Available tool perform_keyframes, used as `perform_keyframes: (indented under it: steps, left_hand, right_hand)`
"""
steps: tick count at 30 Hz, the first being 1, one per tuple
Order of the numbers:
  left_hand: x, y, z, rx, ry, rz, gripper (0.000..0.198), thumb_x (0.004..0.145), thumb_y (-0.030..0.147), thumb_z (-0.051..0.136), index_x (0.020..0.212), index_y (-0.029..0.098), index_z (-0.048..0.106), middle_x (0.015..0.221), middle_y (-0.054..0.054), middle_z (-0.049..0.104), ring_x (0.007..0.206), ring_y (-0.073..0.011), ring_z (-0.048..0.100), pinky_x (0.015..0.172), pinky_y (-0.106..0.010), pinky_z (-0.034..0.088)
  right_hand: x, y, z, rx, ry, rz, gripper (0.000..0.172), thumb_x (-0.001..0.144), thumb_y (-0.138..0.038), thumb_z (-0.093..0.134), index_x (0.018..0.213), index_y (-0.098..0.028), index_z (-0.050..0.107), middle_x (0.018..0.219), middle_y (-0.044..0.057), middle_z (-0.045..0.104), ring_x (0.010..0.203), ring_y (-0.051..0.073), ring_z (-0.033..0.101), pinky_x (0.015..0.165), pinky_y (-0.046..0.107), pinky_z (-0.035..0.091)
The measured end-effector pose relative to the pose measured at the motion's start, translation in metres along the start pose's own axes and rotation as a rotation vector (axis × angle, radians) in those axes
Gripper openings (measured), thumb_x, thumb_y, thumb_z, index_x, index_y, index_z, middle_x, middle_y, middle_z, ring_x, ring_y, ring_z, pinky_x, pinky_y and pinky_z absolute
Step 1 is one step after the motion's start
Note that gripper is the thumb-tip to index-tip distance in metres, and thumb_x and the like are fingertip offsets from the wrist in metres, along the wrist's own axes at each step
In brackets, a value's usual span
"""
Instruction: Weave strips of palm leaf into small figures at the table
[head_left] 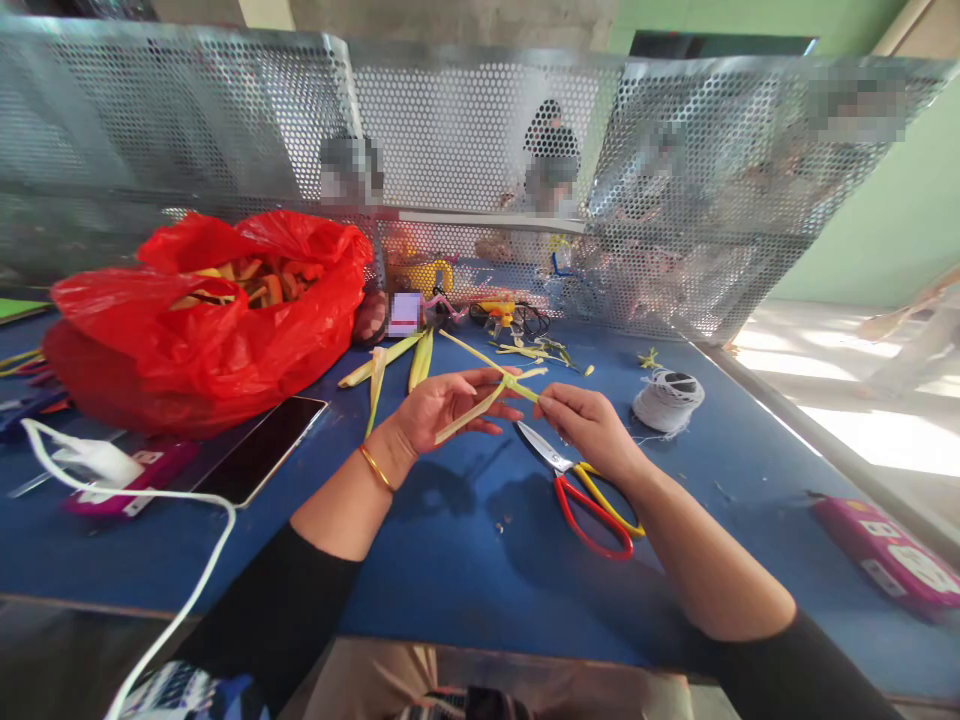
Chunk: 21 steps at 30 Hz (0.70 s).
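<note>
My right hand (581, 420) pinches one end of a pale green-yellow strip knot (510, 383), which looks like corn husk. Its loose ends stick out up to the left, down to the left and to the right. Palm up and fingers spread, my left hand (442, 405) is behind the strips, one of which crosses in front of its fingers. Whether the left thumb presses on a strip is hard to see. Scissors (559, 465) with red and yellow handles lie just below my right hand. Several husk pieces (422, 360) are on the table beyond my left hand.
A red plastic bag (292, 345) of orange-brown pieces stands at left, near a dark phone (262, 450) and white cable (217, 560). White string (667, 405) and a purple case (885, 550) are at right. A perforated metal screen (480, 130) borders the blue table (480, 590); people sit behind it.
</note>
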<state>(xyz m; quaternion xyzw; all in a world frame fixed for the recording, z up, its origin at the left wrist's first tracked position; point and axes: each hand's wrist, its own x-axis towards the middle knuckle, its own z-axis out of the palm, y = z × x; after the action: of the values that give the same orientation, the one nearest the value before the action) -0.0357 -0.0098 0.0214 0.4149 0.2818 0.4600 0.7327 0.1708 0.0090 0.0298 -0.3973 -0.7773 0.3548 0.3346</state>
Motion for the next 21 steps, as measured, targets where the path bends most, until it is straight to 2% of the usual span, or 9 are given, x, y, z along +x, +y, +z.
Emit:
perform_keyframes:
  steps: [2, 4, 7, 9, 12, 14, 17, 19, 21]
  left_hand:
    - [0.003, -0.005, 0.005, 0.091, 0.095, 0.027, 0.029, 0.068, 0.015, 0.065, 0.096, 0.013, 0.064, 0.090, -0.009, 0.073, 0.075, -0.0219, 0.072, 0.060, -0.027, 0.053]
    - [0.007, -0.014, 0.011, 0.184, 0.225, 0.072, 0.028, 0.065, 0.017, 0.074, 0.089, 0.015, 0.060, 0.077, -0.004, 0.071, 0.063, -0.0157, 0.069, 0.054, -0.022, 0.049]
    - [0.013, -0.028, 0.019, 0.211, 0.391, 0.094, 0.026, 0.067, 0.019, 0.074, 0.084, 0.017, 0.054, 0.066, 0.001, 0.067, 0.051, -0.0114, 0.063, 0.044, -0.018, 0.042]
    - [0.016, -0.034, 0.022, 0.191, 0.451, 0.127, 0.026, 0.068, 0.017, 0.072, 0.083, 0.018, 0.051, 0.066, 0.001, 0.067, 0.049, -0.0106, 0.061, 0.040, -0.017, 0.039]
    - [0.017, -0.036, 0.025, 0.153, 0.470, 0.135, 0.023, 0.070, 0.016, 0.069, 0.081, 0.018, 0.049, 0.069, -0.001, 0.070, 0.047, -0.0099, 0.059, 0.038, -0.017, 0.036]
    - [0.017, -0.034, 0.025, 0.122, 0.477, 0.115, 0.020, 0.071, 0.015, 0.068, 0.082, 0.017, 0.051, 0.070, -0.001, 0.070, 0.047, -0.0092, 0.058, 0.038, -0.017, 0.036]
    - [0.014, -0.033, 0.024, 0.102, 0.462, 0.077, 0.020, 0.071, 0.015, 0.070, 0.087, 0.016, 0.059, 0.071, -0.001, 0.069, 0.048, -0.0082, 0.059, 0.040, -0.016, 0.036]
    - [0.013, -0.034, 0.024, 0.113, 0.404, 0.027, 0.022, 0.071, 0.016, 0.073, 0.090, 0.015, 0.063, 0.072, -0.001, 0.068, 0.049, -0.0081, 0.059, 0.041, -0.016, 0.037]
    - [0.011, -0.036, 0.026, 0.122, 0.337, -0.033, 0.021, 0.072, 0.020, 0.073, 0.091, 0.015, 0.066, 0.071, -0.002, 0.068, 0.050, -0.0090, 0.060, 0.042, -0.017, 0.039]
  right_hand:
    - [-0.001, 0.001, 0.000, -0.128, 0.003, -0.037, 0.026, 0.081, -0.036, 0.048, 0.064, -0.020, 0.060, 0.051, -0.004, 0.045, 0.050, 0.010, 0.037, 0.050, 0.023, 0.028]
    - [-0.002, 0.003, 0.002, -0.229, -0.002, -0.066, 0.024, 0.080, -0.031, 0.048, 0.064, -0.020, 0.061, 0.053, -0.003, 0.050, 0.051, 0.010, 0.039, 0.051, 0.023, 0.028]
    - [-0.003, 0.006, 0.006, -0.296, 0.002, -0.092, 0.023, 0.080, -0.028, 0.049, 0.062, -0.020, 0.061, 0.053, -0.003, 0.051, 0.051, 0.010, 0.040, 0.051, 0.023, 0.027]
    - [-0.005, 0.006, 0.008, -0.293, -0.009, -0.128, 0.024, 0.080, -0.029, 0.050, 0.060, -0.019, 0.059, 0.052, -0.003, 0.049, 0.051, 0.009, 0.039, 0.051, 0.023, 0.027]
    - [-0.005, 0.004, 0.008, -0.155, -0.079, -0.117, 0.029, 0.080, -0.035, 0.052, 0.058, -0.018, 0.060, 0.051, -0.003, 0.049, 0.052, 0.009, 0.039, 0.052, 0.024, 0.028]
    - [-0.002, 0.005, 0.007, 0.032, -0.104, 0.002, 0.035, 0.079, -0.045, 0.055, 0.061, -0.017, 0.064, 0.054, -0.002, 0.054, 0.052, 0.010, 0.044, 0.053, 0.024, 0.032]
    - [0.005, 0.012, 0.006, 0.336, 0.014, 0.236, 0.042, 0.069, -0.058, 0.064, 0.067, -0.016, 0.068, 0.062, 0.002, 0.062, 0.058, 0.012, 0.054, 0.058, 0.026, 0.042]
    - [0.008, 0.018, 0.008, 0.482, 0.118, 0.342, 0.044, 0.059, -0.058, 0.073, 0.069, -0.015, 0.068, 0.064, 0.002, 0.063, 0.058, 0.012, 0.056, 0.059, 0.026, 0.044]
    - [0.009, 0.023, 0.013, 0.567, 0.168, 0.393, 0.044, 0.052, -0.055, 0.078, 0.066, -0.016, 0.065, 0.060, 0.000, 0.060, 0.053, 0.010, 0.053, 0.055, 0.025, 0.043]
